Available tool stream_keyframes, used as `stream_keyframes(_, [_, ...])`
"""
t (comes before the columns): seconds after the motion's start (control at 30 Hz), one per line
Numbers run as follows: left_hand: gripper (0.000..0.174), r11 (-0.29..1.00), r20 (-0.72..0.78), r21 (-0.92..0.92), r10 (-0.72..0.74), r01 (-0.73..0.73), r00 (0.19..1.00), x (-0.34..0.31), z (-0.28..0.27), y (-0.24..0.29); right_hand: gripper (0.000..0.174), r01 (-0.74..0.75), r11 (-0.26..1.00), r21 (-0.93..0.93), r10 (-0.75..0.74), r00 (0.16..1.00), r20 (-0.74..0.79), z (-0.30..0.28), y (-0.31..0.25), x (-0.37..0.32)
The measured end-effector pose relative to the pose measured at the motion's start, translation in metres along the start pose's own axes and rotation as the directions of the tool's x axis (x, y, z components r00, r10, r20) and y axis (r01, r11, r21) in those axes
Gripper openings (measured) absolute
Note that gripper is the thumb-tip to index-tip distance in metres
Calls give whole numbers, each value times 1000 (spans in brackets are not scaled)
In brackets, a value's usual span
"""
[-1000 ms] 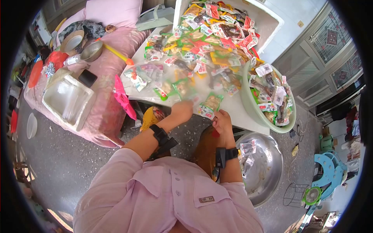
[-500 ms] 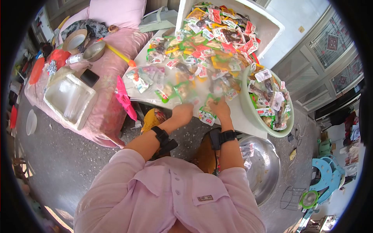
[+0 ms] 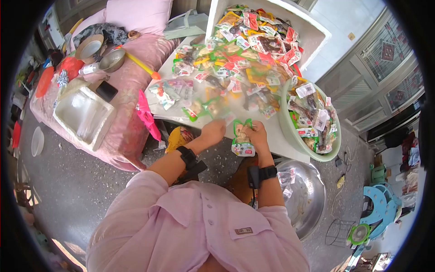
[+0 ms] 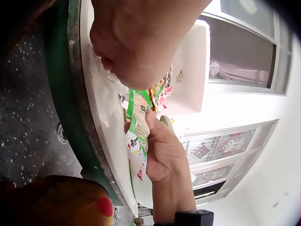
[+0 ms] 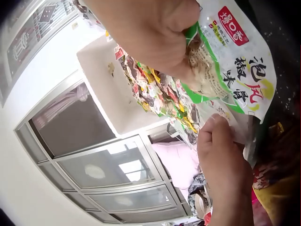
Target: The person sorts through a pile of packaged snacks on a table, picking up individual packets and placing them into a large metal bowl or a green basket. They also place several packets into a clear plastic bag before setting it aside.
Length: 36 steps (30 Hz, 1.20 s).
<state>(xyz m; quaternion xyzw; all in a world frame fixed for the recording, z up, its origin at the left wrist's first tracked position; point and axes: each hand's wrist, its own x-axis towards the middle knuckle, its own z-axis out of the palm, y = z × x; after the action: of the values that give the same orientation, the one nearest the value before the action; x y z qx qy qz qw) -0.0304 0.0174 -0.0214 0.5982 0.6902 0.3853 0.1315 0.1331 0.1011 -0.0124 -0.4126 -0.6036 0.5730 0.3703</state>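
My right hand point(image 3: 257, 136) grips a sealed snack packet point(image 3: 243, 140) by its right side, over the front edge of the table. The packet has green edges, a clear window with pale food inside, and a white printed end, seen close in the right wrist view. Just to its left, my left hand point(image 3: 213, 132) pinches a thin, translucent plastic piece point(image 5: 237, 128) between thumb and fingers. In the right wrist view that piece lies right beside the packet's green edge. More packets point(image 3: 215, 106) lie on the table beyond my left hand.
A white foam box point(image 3: 312, 34) full of packets stands at the back of the table point(image 3: 283, 140). At the right is a pale green tub point(image 3: 284, 115) heaped with packets. A metal basin point(image 3: 312, 204) sits on the floor below. Left stands a pink-covered bed point(image 3: 129, 97).
My right hand has shifted its hold from the packet's lower corner to its right side. The packet has turned upright and come slightly nearer. My left hand has hardly moved.
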Motion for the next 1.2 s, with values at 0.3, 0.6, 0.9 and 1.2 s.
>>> stream_keyframes(0.3, [10, 999, -84, 48, -20, 24, 996, 1, -5, 9, 14, 216, 729, -649, -66, 967, 247, 19, -25, 16])
stream_keyframes(0.6, [12, 997, -41, -59, 43, -45, 998, -2, -6, 16, 25, -97, 992, 83, 71, 958, 277, 35, 4, 29])
stream_keyframes(0.9, [23, 1000, 103, 19, -9, 7, 995, 2, -6, 7, 28, 78, 799, -596, -76, 997, 28, 4, 1, -14])
stream_keyframes(1.2, [12, 997, 4, 18, 73, -73, 997, 0, -6, 18, 14, -302, 953, -20, 301, 942, 147, 13, 8, -29])
